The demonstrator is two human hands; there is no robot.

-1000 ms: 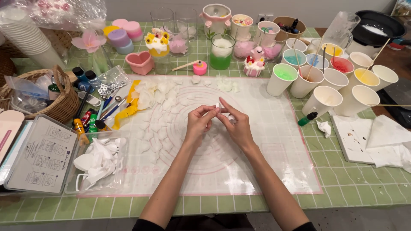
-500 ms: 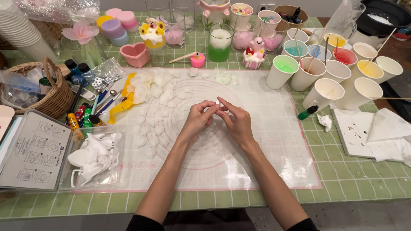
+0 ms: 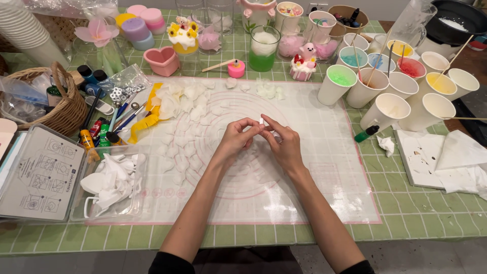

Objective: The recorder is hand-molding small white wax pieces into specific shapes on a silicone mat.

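Both hands meet over the middle of the mat [image 3: 314, 167]. The left hand [image 3: 237, 139] and right hand [image 3: 283, 144] pinch a small white petal [image 3: 262, 122] between their fingertips, so both grips are closed on that one piece, held just above the mat and not touching it.

Progress, judged from the layout: many shaped petals [image 3: 185, 147] already lie in curved rows on the left half of the mat, and a few more pieces [image 3: 269, 90] sit near its far edge. A clear tray [image 3: 109, 185] at the left still holds a heap of white scraps, which suggests material remains to be worked. The right half of the mat carries no pieces. The work thus appears partly done, with one petal in shaping now.

Around the mat stand paper cups [image 3: 388, 83] of coloured wax with stirring sticks, a glass of green wax [image 3: 263, 48], a pink heart mould [image 3: 162, 61] and a basket [image 3: 61, 109].

Against the earlier frames, the hands keep the same place and the same pinch; the view has shifted slightly, and the rows of petals are unchanged.
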